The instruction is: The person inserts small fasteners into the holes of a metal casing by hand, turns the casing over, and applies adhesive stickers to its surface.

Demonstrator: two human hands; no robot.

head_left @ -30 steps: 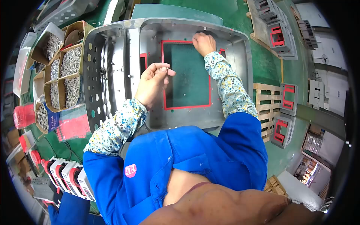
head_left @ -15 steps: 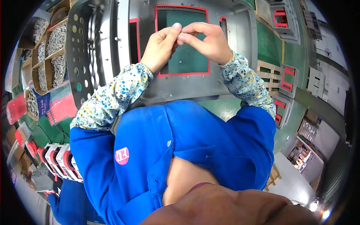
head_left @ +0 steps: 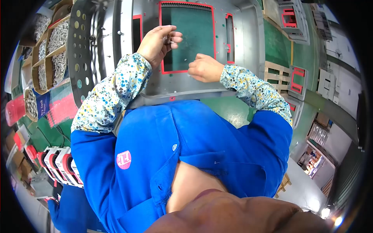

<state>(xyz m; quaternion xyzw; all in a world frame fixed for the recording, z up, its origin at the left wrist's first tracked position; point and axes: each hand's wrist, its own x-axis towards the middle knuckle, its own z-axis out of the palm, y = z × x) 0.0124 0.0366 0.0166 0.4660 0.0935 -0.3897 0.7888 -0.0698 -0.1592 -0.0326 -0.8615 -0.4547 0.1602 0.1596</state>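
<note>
My left hand (head_left: 160, 43) is above the grey metal panel (head_left: 186, 86), over the left edge of its large red-edged opening (head_left: 187, 72). Its fingers curl loosely around small pale metal pieces, probably fasteners, partly hidden in the palm. Lower and to the right, my right hand (head_left: 205, 68) has its fingertips pressed together close over the panel, near the opening's lower right part. Whatever those fingertips hold, if anything, is hidden. Narrow red-edged slots (head_left: 230, 39) flank the large opening.
Cardboard bins (head_left: 58, 37) full of small metal fasteners stand at the left, beyond a perforated metal strip (head_left: 79, 58). White-and-red machines (head_left: 60, 165) sit lower left. At right are a wooden pallet (head_left: 275, 77) and grey panels with red frames (head_left: 298, 79).
My hands were together over the opening and have parted. The right hand moved down toward the panel's near side; the left shifted slightly left, its fingers curled around the small pieces.
</note>
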